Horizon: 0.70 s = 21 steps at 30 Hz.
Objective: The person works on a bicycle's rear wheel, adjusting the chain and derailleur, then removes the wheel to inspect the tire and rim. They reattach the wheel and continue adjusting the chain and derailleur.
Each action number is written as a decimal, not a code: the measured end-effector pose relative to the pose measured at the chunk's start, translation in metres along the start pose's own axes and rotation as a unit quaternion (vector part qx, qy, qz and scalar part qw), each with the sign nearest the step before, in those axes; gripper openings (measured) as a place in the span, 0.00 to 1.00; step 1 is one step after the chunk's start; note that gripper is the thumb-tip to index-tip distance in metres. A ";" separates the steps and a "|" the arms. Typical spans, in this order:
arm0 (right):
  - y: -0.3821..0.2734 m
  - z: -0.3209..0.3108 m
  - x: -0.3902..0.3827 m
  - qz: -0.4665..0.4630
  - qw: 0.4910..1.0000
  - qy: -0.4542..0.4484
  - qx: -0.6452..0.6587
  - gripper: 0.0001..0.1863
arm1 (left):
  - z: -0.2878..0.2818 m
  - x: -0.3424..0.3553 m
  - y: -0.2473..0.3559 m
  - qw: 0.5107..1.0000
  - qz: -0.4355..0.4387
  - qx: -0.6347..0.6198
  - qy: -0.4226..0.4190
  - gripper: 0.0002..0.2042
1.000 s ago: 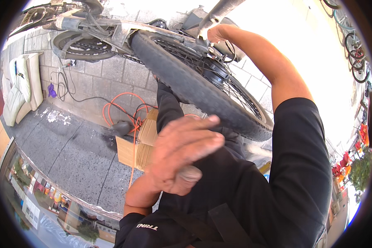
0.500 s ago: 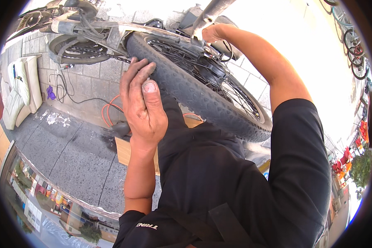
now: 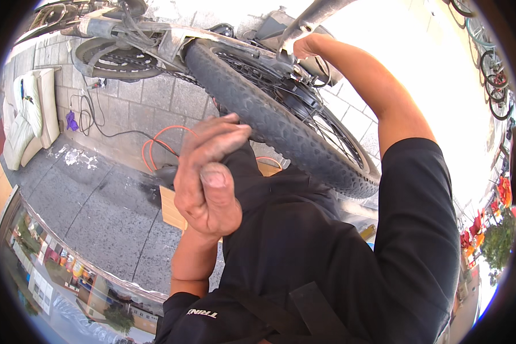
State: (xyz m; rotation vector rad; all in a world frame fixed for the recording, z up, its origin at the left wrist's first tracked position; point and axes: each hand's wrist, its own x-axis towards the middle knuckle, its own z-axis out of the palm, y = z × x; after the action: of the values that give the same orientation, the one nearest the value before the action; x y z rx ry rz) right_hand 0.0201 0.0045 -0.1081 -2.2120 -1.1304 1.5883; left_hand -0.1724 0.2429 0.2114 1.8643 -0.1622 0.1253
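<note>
Bicycle wheel [image 3: 281, 123] with a knobby black tyre is running diagonally across the upper middle of the view, raised above grey paving [image 3: 92, 212]. Right hand [image 3: 307, 46] is reaching up past the wheel to the frame [image 3: 318, 14], its grip closing around a grey metal part there; exactly what part, I cannot tell. Left hand [image 3: 206, 178] is hanging just beside the tyre's lower edge, fingers [image 3: 221, 137] loosely curled, thumb tucked in, holding nothing, not clearly touching the rubber. Orange cable [image 3: 157, 143] is lying coiled below, against the grey brick wall [image 3: 137, 106]. Cardboard piece [image 3: 172, 209] is sitting on the paving behind the left hand.
</note>
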 end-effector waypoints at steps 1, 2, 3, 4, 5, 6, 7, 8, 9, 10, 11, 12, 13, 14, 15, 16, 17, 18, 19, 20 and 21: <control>0.000 0.000 -0.001 0.003 1.000 0.004 0.008 0.14 | -0.003 0.005 -0.006 1.000 -0.008 0.010 0.013 0.20; 0.000 0.000 -0.002 0.005 1.000 0.008 0.014 0.14 | -0.005 0.009 -0.012 0.999 -0.016 0.019 0.027 0.19; 0.000 -0.001 -0.003 0.007 1.000 0.012 0.022 0.14 | -0.006 0.014 -0.019 0.999 -0.017 0.044 0.018 0.18; -0.002 -0.001 -0.003 0.009 0.999 0.016 0.027 0.14 | -0.007 0.018 -0.028 0.997 -0.017 0.069 0.011 0.17; -0.003 -0.002 -0.004 0.010 0.999 0.019 0.033 0.14 | -0.006 0.021 -0.035 0.995 -0.018 0.094 0.004 0.17; -0.004 -0.004 -0.005 0.012 0.999 0.023 0.037 0.14 | -0.004 0.022 -0.040 0.993 -0.021 0.116 0.002 0.16; -0.005 -0.003 -0.006 0.014 0.999 0.027 0.044 0.14 | -0.001 0.022 -0.046 0.990 -0.024 0.136 -0.002 0.16; -0.005 -0.003 -0.008 0.017 0.998 0.032 0.048 0.14 | 0.002 0.022 -0.051 0.987 -0.028 0.157 -0.005 0.15; -0.006 -0.004 -0.009 0.019 0.998 0.039 0.055 0.14 | 0.004 0.021 -0.054 0.988 -0.020 0.155 -0.004 0.15; -0.008 -0.003 -0.010 0.022 0.997 0.043 0.065 0.14 | 0.007 0.020 -0.055 0.987 -0.009 0.161 0.000 0.15; -0.009 -0.003 -0.012 0.024 0.996 0.052 0.074 0.14 | 0.009 0.019 -0.056 0.986 0.001 0.166 0.005 0.15; -0.009 -0.004 -0.014 0.027 0.995 0.059 0.082 0.14 | 0.010 0.018 -0.056 0.985 0.012 0.172 0.010 0.14; -0.009 -0.004 -0.019 0.032 0.993 0.069 0.093 0.14 | 0.011 0.021 -0.054 0.985 0.009 0.172 0.008 0.14; -0.011 -0.004 -0.023 0.036 0.991 0.077 0.102 0.14 | 0.009 0.021 -0.052 0.985 0.005 0.173 0.002 0.14; -0.013 -0.004 -0.025 0.038 0.990 0.082 0.109 0.14 | 0.007 0.021 -0.050 0.985 0.001 0.175 -0.004 0.14; -0.017 -0.005 -0.029 0.040 0.988 0.092 0.117 0.14 | 0.007 0.022 -0.049 0.984 0.001 0.178 -0.008 0.13; -0.021 -0.004 -0.033 0.041 0.985 0.105 0.129 0.14 | 0.008 0.022 -0.049 0.985 0.006 0.175 -0.008 0.13; -0.026 -0.004 -0.037 0.042 0.982 0.120 0.138 0.14 | 0.008 0.021 -0.050 0.985 0.012 0.172 -0.009 0.13; -0.030 -0.005 -0.044 0.042 0.978 0.136 0.151 0.14 | 0.008 0.020 -0.050 0.986 0.016 0.165 -0.010 0.13; -0.034 -0.005 -0.050 0.043 0.972 0.159 0.165 0.14 | 0.008 0.019 -0.050 0.986 0.016 0.164 -0.007 0.13; -0.039 -0.005 -0.057 0.041 0.965 0.185 0.179 0.15 | 0.008 0.019 -0.050 0.986 0.016 0.163 -0.005 0.13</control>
State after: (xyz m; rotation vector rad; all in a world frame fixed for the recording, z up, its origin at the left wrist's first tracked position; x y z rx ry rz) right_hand -0.0014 -0.0055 -0.0435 -2.1998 -0.6018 1.2133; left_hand -0.1451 0.2486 0.1649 2.1901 -0.1866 0.1739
